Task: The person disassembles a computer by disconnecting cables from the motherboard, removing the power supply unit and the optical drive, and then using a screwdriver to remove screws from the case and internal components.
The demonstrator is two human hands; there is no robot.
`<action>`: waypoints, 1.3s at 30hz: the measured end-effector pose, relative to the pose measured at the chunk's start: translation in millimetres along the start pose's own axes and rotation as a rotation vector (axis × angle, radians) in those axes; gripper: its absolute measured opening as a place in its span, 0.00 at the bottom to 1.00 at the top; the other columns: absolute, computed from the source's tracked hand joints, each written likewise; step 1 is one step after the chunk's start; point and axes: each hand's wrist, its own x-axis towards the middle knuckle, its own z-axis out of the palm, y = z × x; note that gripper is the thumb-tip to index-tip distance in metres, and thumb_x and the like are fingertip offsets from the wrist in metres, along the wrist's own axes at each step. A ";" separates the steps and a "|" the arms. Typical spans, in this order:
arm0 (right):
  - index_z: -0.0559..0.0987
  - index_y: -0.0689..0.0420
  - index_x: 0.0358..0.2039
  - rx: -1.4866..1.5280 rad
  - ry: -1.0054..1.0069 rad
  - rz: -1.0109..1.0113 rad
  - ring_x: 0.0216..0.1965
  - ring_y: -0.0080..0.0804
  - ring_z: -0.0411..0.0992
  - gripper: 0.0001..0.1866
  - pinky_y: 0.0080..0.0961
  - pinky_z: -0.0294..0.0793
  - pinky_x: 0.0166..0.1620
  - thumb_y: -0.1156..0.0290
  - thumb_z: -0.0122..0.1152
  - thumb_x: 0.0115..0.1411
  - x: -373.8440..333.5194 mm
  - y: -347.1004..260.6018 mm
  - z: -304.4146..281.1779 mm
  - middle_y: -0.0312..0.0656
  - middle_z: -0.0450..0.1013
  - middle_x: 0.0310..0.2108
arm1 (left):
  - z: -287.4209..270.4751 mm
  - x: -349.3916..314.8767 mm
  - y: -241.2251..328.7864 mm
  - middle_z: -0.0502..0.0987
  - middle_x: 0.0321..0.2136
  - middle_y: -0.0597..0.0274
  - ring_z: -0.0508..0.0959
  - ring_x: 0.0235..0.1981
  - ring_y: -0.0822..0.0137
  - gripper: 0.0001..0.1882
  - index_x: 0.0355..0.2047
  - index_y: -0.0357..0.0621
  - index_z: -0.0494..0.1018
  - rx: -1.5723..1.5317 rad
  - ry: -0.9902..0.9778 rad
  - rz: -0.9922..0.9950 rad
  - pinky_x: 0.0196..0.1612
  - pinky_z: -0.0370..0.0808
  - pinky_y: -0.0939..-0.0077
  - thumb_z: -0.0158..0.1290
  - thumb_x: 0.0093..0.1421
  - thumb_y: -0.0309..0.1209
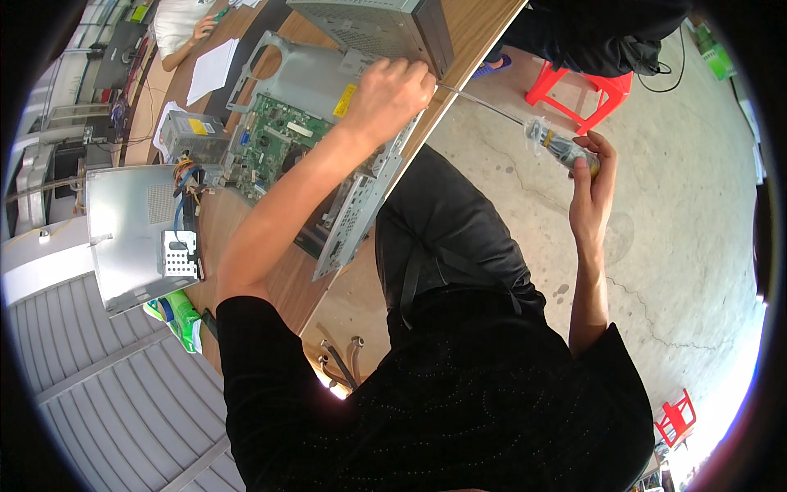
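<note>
My right hand (592, 168) is wrapped around the clear-and-dark handle of a long screwdriver (490, 109). Its thin shaft runs left to the edge of an opened computer case (328, 261) on the wooden table. My left hand (389, 97) is closed over the case's upper right edge, right by the screwdriver's tip; what its fingers pinch there is hidden. Inside the case lies a green motherboard (275, 135), partly covered by my left forearm. A yellow label (344, 100) sits on the metal beside my left wrist.
A metal power supply (194, 135) with bundled cables stands left of the case, near a loose metal panel (131, 221). Another computer case (381, 33) is at the far side. Paper (213, 70) lies near another person's hand (203, 27). A red stool (586, 92) stands on the floor.
</note>
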 end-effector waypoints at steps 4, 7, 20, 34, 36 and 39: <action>0.61 0.58 0.65 0.334 0.034 -0.002 0.56 0.34 0.68 0.30 0.32 0.69 0.58 0.82 0.54 0.62 2.3 -17.4 1.6 0.48 0.69 0.55 | -0.9 -1.0 2.6 0.75 0.28 0.67 0.80 0.33 0.67 0.03 0.26 0.47 0.74 -0.007 -0.003 -0.006 0.36 0.77 0.71 0.56 0.49 0.27; 0.60 0.58 0.66 0.383 -0.008 0.140 0.55 0.35 0.70 0.28 0.30 0.72 0.55 0.74 0.52 0.66 5.7 -20.3 -0.5 0.49 0.70 0.55 | 0.9 -0.3 -0.5 0.75 0.27 0.67 0.80 0.33 0.67 0.03 0.26 0.47 0.74 0.006 -0.008 -0.004 0.36 0.76 0.71 0.56 0.49 0.27; 0.68 0.59 0.62 0.209 -0.031 0.192 0.40 0.28 0.75 0.25 0.23 0.75 0.43 0.71 0.56 0.65 5.8 -26.3 -0.7 0.44 0.73 0.42 | -0.1 -0.7 1.3 0.75 0.27 0.66 0.80 0.32 0.66 0.03 0.26 0.46 0.74 0.008 0.010 -0.011 0.34 0.76 0.71 0.56 0.48 0.26; 0.74 0.59 0.49 0.239 0.029 0.038 0.47 0.23 0.70 0.14 0.21 0.71 0.46 0.82 0.58 0.64 -6.5 -0.9 2.5 0.40 0.70 0.54 | -4.2 1.6 6.9 0.76 0.27 0.66 0.79 0.30 0.67 0.03 0.26 0.46 0.75 0.044 -0.001 -0.035 0.34 0.74 0.72 0.56 0.49 0.25; 0.74 0.59 0.47 0.181 0.057 -0.069 0.47 0.24 0.70 0.12 0.21 0.71 0.45 0.83 0.58 0.63 -6.2 -0.3 4.2 0.40 0.70 0.54 | -1.3 0.6 5.8 0.74 0.26 0.66 0.79 0.29 0.68 0.03 0.25 0.47 0.74 0.073 0.010 -0.013 0.33 0.73 0.73 0.56 0.49 0.25; 0.75 0.60 0.43 0.119 0.061 -0.204 0.50 0.27 0.70 0.10 0.23 0.72 0.46 0.84 0.58 0.62 -6.8 -2.8 3.7 0.42 0.70 0.55 | -0.2 1.4 5.7 0.73 0.25 0.66 0.79 0.29 0.68 0.03 0.24 0.47 0.73 0.110 0.006 0.024 0.33 0.73 0.74 0.56 0.49 0.26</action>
